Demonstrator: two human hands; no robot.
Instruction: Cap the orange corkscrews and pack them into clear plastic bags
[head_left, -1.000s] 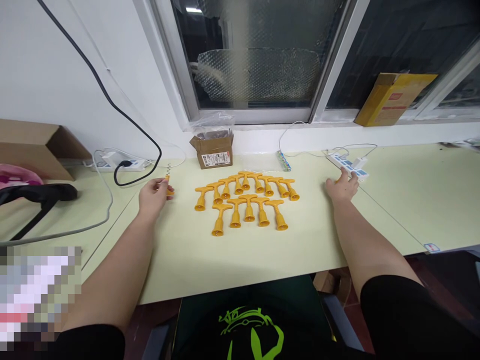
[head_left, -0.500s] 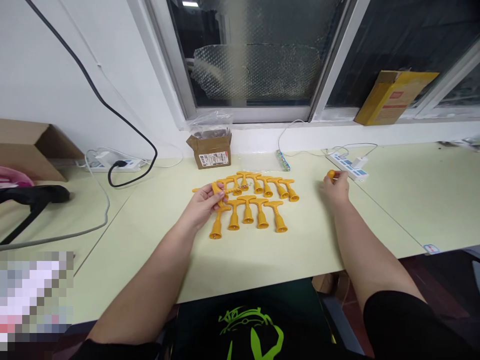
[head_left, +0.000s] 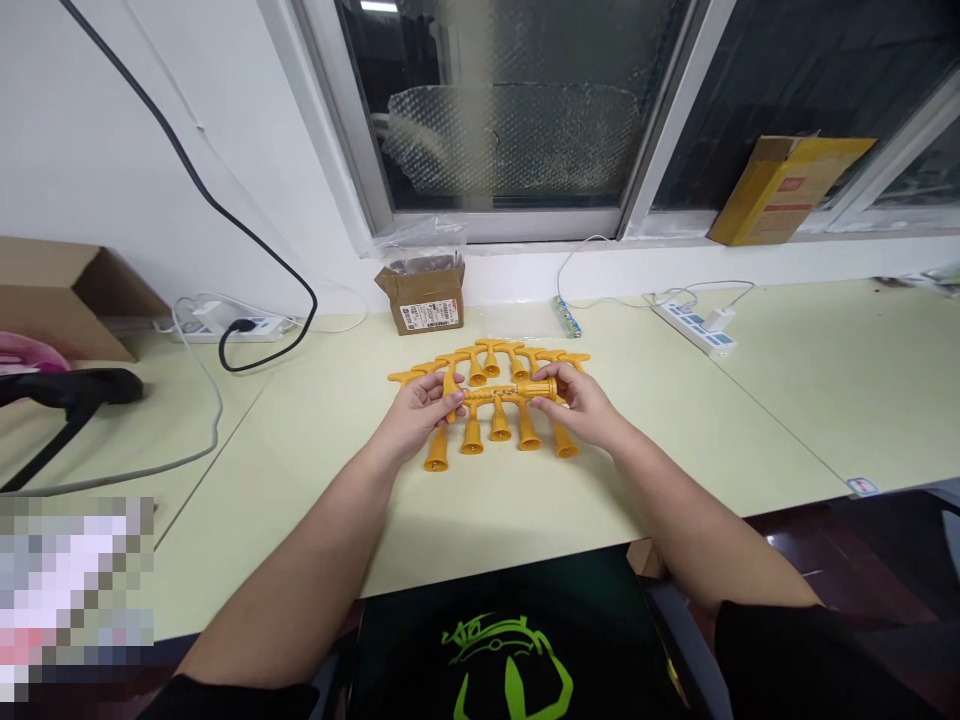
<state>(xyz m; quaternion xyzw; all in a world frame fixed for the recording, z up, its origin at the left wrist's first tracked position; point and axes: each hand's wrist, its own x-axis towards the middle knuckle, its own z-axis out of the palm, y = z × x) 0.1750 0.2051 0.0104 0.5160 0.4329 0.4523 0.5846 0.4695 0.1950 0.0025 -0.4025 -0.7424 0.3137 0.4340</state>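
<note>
My left hand (head_left: 421,412) is closed around the T-shaped yellow handle of a corkscrew (head_left: 480,394), whose metal spiral points right. In my right hand (head_left: 581,405) is a yellow ribbed sleeve (head_left: 534,389), held level by its wide end. The spiral's tip is at the sleeve's narrow end; I cannot tell how far inside it reaches. Both parts are held above two curved rows of similar yellow corkscrews on the table. One of the front row (head_left: 471,437) stands below my hands, and one of the back row (head_left: 491,358) is behind them. My hands hide several of these.
An opened cardboard box (head_left: 427,295) stands by the window wall, beside a clear plastic bag (head_left: 517,321). Power strips lie at right (head_left: 694,328) and left (head_left: 259,328). A black cable (head_left: 202,190) hangs at the left. A yellow parcel (head_left: 791,190) leans on the window.
My right hand has come left from beside the power strip, bringing the yellow sleeve to the corkscrew's spiral. My left hand still grips the handle, shifted slightly right.
</note>
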